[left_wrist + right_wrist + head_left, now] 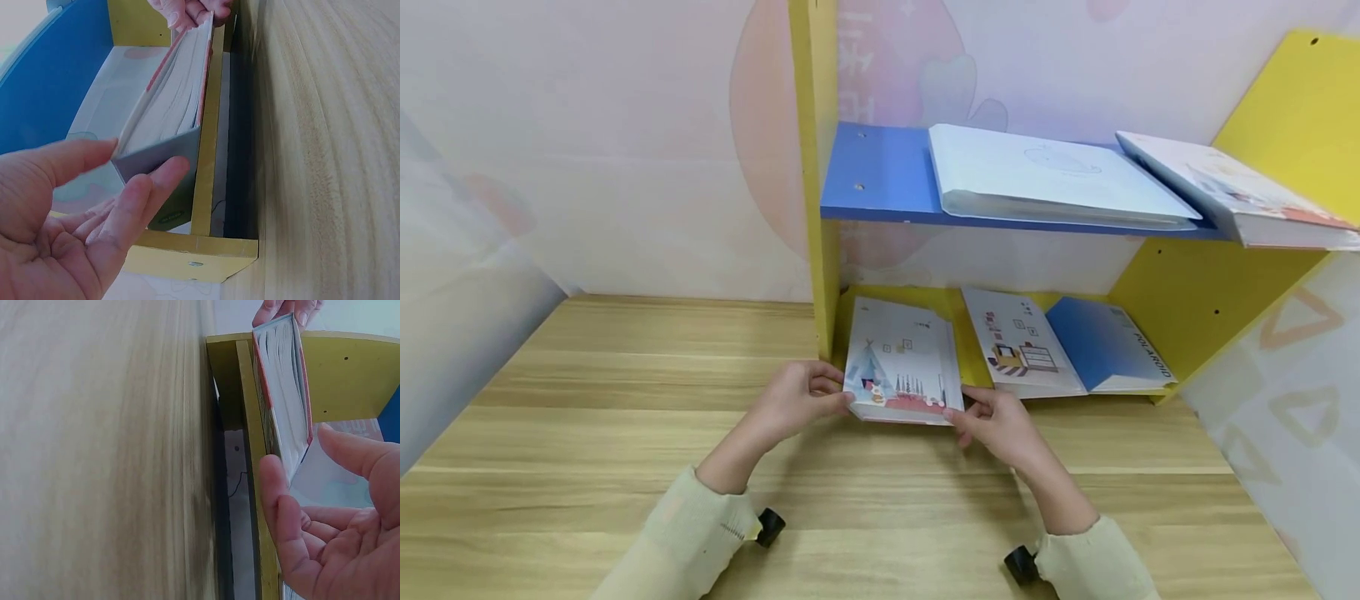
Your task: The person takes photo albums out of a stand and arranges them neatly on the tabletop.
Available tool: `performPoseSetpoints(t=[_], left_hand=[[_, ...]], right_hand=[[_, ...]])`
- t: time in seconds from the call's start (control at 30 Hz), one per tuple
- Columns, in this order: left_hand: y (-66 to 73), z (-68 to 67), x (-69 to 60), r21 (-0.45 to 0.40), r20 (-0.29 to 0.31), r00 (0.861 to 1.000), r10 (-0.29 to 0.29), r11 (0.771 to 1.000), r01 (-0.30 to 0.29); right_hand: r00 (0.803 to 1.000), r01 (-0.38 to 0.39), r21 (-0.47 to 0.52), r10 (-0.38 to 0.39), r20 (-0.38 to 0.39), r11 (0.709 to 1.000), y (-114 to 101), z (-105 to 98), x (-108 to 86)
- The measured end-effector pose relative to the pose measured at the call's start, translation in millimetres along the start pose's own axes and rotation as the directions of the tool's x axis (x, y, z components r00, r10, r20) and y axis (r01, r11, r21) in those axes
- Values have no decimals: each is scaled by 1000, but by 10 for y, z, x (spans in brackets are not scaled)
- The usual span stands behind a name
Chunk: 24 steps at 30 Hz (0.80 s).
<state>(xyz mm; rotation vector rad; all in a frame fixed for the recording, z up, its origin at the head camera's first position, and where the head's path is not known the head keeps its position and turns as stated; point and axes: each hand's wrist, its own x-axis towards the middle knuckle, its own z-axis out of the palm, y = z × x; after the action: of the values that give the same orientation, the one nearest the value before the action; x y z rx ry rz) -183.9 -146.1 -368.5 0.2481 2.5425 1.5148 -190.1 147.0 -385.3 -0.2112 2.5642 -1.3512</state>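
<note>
A thick hardcover book [904,354] with a tent and small animals on its white cover lies flat at the left end of the lower yellow shelf. Its near edge sticks out a little past the shelf front. My left hand [793,400] pinches the near left corner, thumb at the cover edge and fingers against the grey spine [162,156]. At the near right corner my right hand [1003,427] grips the book, its thumb on top and fingers at the side and below. White page edges [281,375] show between the covers in the right wrist view.
Right of it on the lower shelf lie another illustrated book [1018,342] and a blue-and-white one [1108,342] marked POLAROID. Above, the blue shelf [880,167] bears a white book [1060,171] and a tilted illustrated book [1240,183]. A yellow upright [822,250] stands close left.
</note>
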Motion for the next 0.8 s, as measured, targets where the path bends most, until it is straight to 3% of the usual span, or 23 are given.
performPoseSetpoints(t=[0.2, 0.33, 0.63, 0.8], left_hand=[[1, 0, -3, -31, 19, 999, -25, 999, 26], [1, 38, -6, -111, 40, 998, -48, 992, 52], [-13, 70, 9, -280, 69, 993, -98, 953, 113], [-24, 63, 8, -316, 101, 988, -116, 938, 142]], right_hand=[[1000, -3, 29, 3, 4, 1000, -33, -3, -26], [1000, -19, 51, 19, -8, 999, -37, 1, -28], [998, -64, 137, 64, 8, 988, -26, 14, -39], [999, -54, 185, 51, 18, 981, 12, -6, -43]])
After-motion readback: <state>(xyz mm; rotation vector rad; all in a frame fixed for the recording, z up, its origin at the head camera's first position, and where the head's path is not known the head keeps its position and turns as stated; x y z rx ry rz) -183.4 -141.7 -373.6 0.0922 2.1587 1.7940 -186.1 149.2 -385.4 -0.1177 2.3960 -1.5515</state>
